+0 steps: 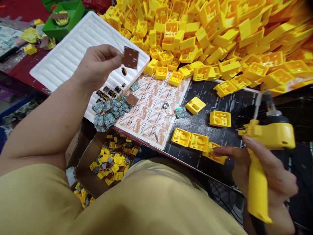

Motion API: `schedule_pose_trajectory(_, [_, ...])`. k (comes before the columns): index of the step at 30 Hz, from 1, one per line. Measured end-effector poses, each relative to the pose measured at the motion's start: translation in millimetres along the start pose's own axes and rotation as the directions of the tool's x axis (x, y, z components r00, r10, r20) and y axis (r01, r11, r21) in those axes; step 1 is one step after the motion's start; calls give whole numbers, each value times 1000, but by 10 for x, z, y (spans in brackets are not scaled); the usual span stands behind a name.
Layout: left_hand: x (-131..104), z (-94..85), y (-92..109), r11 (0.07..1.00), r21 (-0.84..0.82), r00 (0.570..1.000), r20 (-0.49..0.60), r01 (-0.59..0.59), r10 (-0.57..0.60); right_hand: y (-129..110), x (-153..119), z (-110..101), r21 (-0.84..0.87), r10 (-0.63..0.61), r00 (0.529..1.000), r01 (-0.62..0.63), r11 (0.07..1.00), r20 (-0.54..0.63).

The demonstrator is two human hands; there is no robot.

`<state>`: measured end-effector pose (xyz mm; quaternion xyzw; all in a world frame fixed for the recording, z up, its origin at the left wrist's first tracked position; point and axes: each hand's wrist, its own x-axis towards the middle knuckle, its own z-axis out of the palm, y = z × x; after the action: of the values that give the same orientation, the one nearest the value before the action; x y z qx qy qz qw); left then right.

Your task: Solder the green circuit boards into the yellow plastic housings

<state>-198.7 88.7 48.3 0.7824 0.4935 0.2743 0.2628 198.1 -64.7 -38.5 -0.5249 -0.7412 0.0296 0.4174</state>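
Observation:
Between thumb and fingertips, my left hand [99,63] pinches a brown circuit board [131,58] above the white foam tray [61,54]; a small dark round part [124,71] hangs below it. My right hand [264,169] is wrapped round a yellow power screwdriver [259,182], its index finger touching the rightmost yellow case [217,153] of three in a row. A single open case [220,118] and a yellow cover [195,105] lie behind that row. Near the cover is a green board [181,112], wired to a round speaker [165,105].
Many yellow cases [171,29] are heaped at the back. Wired boards [110,111] pile at the tray's near edge, beside a brown board [132,100]. Below the table edge, a cardboard box [84,168] holds yellow parts. A green bin [73,16] stands at the back left.

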Motion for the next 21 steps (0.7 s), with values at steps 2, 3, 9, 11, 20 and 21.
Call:
schedule_pose_trajectory(2, [-6,135,250,976,-217,1000,18,1,3,-103,102,57,98,-25,1000,26,995,-8])
schedule_pose_trajectory(3, [-15,238,374,955,-296,997,74,14,8,-161,160,87,165,-32,999,30,986,14])
schedule_pose_trajectory(9, [-147,922,871,940,-340,890,423,-19,171,-417,382,271,509,-8,973,-113,853,230])
schedule_pose_trajectory(11, [-202,1068,908,915,-403,891,425,24,164,-448,372,310,547,25,975,-145,824,222])
schedule_pose_trajectory(20, [-402,1548,1063,528,-781,941,300,335,-154,-483,230,232,318,-59,997,75,945,-59])
schedule_pose_trajectory(21, [-404,1622,1104,436,-839,945,272,325,-182,-489,233,238,280,-95,993,111,953,-73])
